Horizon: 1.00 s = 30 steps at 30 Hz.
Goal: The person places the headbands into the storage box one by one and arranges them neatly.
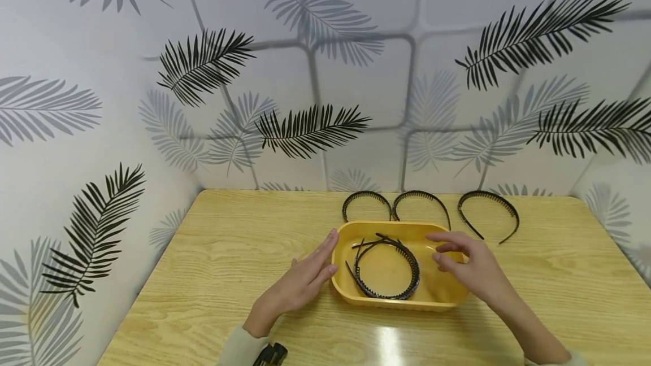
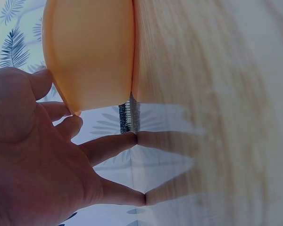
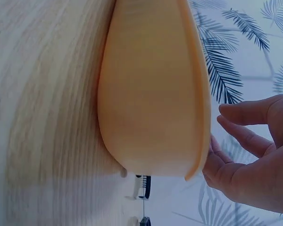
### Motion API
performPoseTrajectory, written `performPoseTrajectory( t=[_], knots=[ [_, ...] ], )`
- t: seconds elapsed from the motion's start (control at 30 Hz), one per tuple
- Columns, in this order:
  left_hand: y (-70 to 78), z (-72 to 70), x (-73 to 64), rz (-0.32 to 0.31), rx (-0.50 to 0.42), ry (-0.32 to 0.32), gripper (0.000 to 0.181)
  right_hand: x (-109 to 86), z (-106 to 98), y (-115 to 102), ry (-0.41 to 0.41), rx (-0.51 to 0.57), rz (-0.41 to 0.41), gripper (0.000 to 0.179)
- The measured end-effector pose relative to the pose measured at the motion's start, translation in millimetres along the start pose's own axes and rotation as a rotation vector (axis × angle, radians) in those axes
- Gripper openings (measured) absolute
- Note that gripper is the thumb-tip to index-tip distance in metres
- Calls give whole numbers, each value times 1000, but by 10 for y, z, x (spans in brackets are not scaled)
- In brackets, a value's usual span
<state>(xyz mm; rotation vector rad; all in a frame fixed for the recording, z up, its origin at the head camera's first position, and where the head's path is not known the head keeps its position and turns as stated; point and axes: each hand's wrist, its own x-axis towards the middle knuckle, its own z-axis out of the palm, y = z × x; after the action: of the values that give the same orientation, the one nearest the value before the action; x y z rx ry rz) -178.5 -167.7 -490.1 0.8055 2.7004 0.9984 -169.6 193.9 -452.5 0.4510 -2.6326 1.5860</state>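
Observation:
A yellow plastic basket (image 1: pixel 391 305) sits on the table with several black toothed headbands (image 1: pixel 414 275) lying in a tangle inside, toward its left half. My left hand (image 1: pixel 301 287) rests against the basket's left end, fingers mostly straight; in the left wrist view two spread fingertips meet the tabletop while the thumb lies by the basket's rim (image 2: pixel 61 96). Over the basket's right end hovers my right hand (image 1: pixel 470 267), fingers loosely bent, thumb and index finger apart with nothing between them. The right wrist view has its lower fingers close to the basket's rim (image 3: pixel 202 94).
Behind the basket lie three more black headbands: a left one (image 1: pixel 366 193), a middle one (image 1: pixel 424 193) and a right one (image 1: pixel 513 213). The wooden table (image 1: pixel 229 242) ends at a leaf-patterned wall (image 1: pixel 356 89). A small black object (image 1: pixel 272 353) shows beside the left sleeve.

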Motion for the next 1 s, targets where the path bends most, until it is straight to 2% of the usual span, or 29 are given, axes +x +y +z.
performPoseTrajectory(
  t=[0.23, 0.33, 0.6, 1.0],
  knots=[
    [6, -1, 7, -1, 3, -2, 63, -30, -166, 77, 94, 13, -82, 35],
    [12, -8, 5, -3, 2, 0, 63, -29, -228, 119, 125, 15, -93, 35],
    [21, 3, -2, 4, 0, -5, 63, -23, -391, 221, 183, 41, -86, 34],
    [11, 3, 2, 5, 7, -2, 63, -6, -521, 431, 224, -12, -61, 41]
  ],
)
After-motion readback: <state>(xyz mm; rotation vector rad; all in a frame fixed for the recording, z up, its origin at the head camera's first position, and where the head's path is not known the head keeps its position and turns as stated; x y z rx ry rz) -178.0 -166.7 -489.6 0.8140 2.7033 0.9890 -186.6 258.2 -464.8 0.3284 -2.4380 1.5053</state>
